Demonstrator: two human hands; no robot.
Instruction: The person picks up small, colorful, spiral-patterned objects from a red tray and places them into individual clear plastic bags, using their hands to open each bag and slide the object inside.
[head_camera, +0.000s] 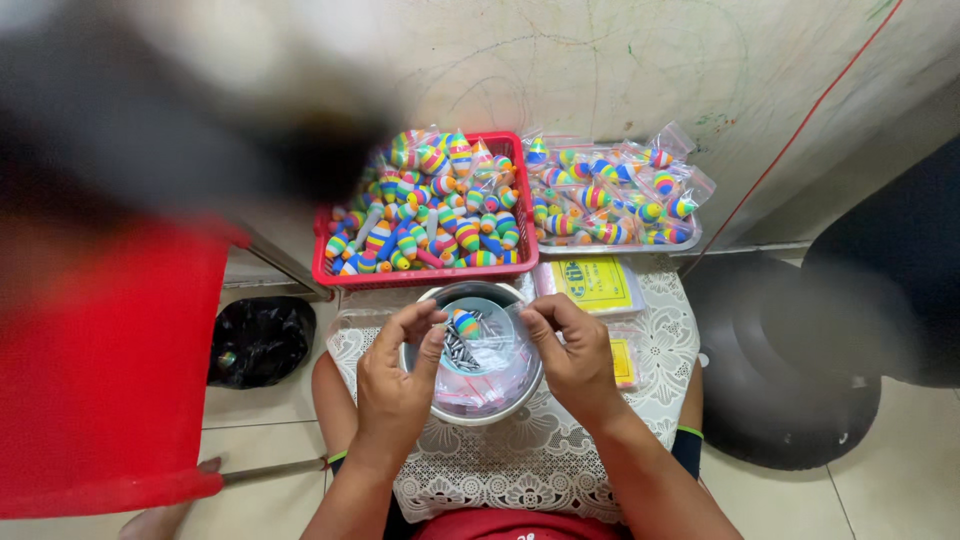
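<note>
Two hands work over a round metal bowl on the lace-covered surface. The left hand and right hand each pinch an edge of a clear plastic bag, with a striped float at its mouth. Thin dark pins and more clear bags lie in the bowl. Beyond, at the far edge, a red basket still heaps loose rainbow floats; to its right a tray holds many bagged ones. Judged so: partway through.
</note>
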